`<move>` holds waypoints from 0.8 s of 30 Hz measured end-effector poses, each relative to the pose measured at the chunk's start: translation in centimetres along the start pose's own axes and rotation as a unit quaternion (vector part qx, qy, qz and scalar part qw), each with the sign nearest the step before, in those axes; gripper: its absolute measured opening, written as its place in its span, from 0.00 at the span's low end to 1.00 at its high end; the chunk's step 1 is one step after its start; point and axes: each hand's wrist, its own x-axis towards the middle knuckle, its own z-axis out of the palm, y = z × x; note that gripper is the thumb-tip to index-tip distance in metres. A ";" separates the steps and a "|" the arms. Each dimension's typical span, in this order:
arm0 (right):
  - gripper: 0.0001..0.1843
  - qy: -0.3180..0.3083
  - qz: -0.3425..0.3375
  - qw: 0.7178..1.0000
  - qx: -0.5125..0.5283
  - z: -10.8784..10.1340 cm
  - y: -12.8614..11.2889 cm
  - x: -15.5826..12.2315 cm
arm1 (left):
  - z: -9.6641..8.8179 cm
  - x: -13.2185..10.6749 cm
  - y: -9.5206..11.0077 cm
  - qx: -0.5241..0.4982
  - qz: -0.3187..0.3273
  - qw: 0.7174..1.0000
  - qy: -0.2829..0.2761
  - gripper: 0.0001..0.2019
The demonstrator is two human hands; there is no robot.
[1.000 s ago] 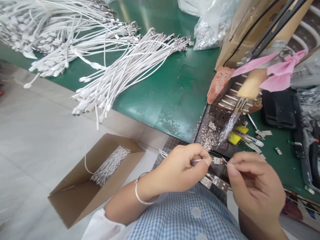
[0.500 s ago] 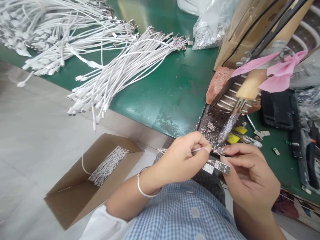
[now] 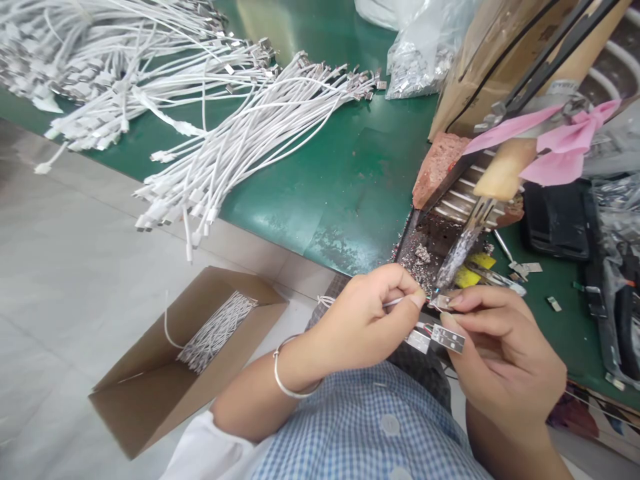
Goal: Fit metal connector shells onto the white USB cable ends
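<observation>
Green worktop (image 3: pixel 320 180) fills most of our view, and its near edge runs diagonally from upper left down to the tray by our hands, with pale floor (image 3: pixel 75 267) below it. We've got decent open room in the middle of the green, between the cables and the brick (image 3: pixel 437 167). Close in it's cramped: our hands work right at the worktop's edge, above our checked shirt (image 3: pixel 370 427).

Our left hand (image 3: pixel 360 320) is closed, pinching a thin white cable (image 3: pixel 393 301) between thumb and finger. Our right hand (image 3: pixel 500 360) is closed too, fingertips nipping a small metal connector shell (image 3: pixel 443 301) at that cable's end, just under the tip of the soldering iron (image 3: pixel 463 243). Two more metal shells (image 3: pixel 440 338) sit just below, between the hands, though we can't tell which hand has them.

Counts: two big heaps of white cables (image 3: pixel 235 147) on the worktop, too many to count, some ends hanging over the edge. One open cardboard box (image 3: pixel 165 373) on the floor holding another bundle. One dark tray (image 3: pixel 425 250) full of solder bits, one yellow sponge (image 3: pixel 473 270), one clear bag (image 3: pixel 425 53) of metal parts.
</observation>
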 end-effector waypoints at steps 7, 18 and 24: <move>0.09 0.011 0.002 1.000 -0.012 0.3 -0.2 0.3 | 0.1 -0.1 -0.1 0.001 0.003 1.000 -0.004 0.06; 0.10 -0.001 -0.012 1.000 -0.013 0.2 0.2 0.2 | 0.1 -0.3 -0.2 0.002 0.008 1.000 0.002 0.05; 0.11 -0.018 -0.030 0.999 -0.023 0.0 0.4 -0.1 | 0.2 -0.6 -0.4 0.024 -0.002 1.000 0.009 0.05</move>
